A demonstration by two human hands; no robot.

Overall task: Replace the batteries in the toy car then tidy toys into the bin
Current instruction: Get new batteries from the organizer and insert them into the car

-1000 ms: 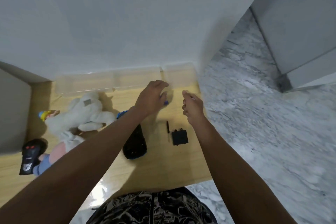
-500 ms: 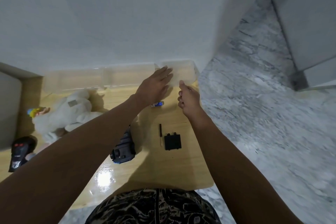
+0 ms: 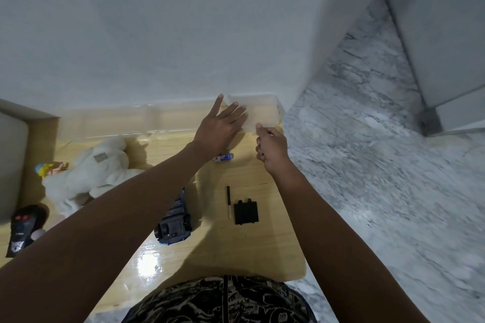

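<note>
While your left hand (image 3: 219,126) is reaching forward with its fingers straight and spread, it is resting flat against the small clear container (image 3: 258,113) at the far right corner of the counter (image 3: 262,252), gripping nothing. Your right hand (image 3: 271,145) is hovering just right of it with its fingers curled in, its thumb and forefinger pinched together at the container's near edge; whether they are pinching the plastic or something tiny, I cannot tell.

Just nearer you than the container, a blue and white battery (image 3: 223,157) is lying half hidden under your left wrist. Nearer still, a slim black screwdriver (image 3: 228,200) is lying just beside the black battery cover (image 3: 246,212). Left of the cover, the toy car (image 3: 174,223) is lying partly under your left forearm, its underside apparently up. Well left of the container, a long clear bin (image 3: 105,123) is standing against the wall, with a white plush toy (image 3: 91,176), a small yellow-haired doll (image 3: 49,168) and a black remote (image 3: 23,228) near it.
</note>
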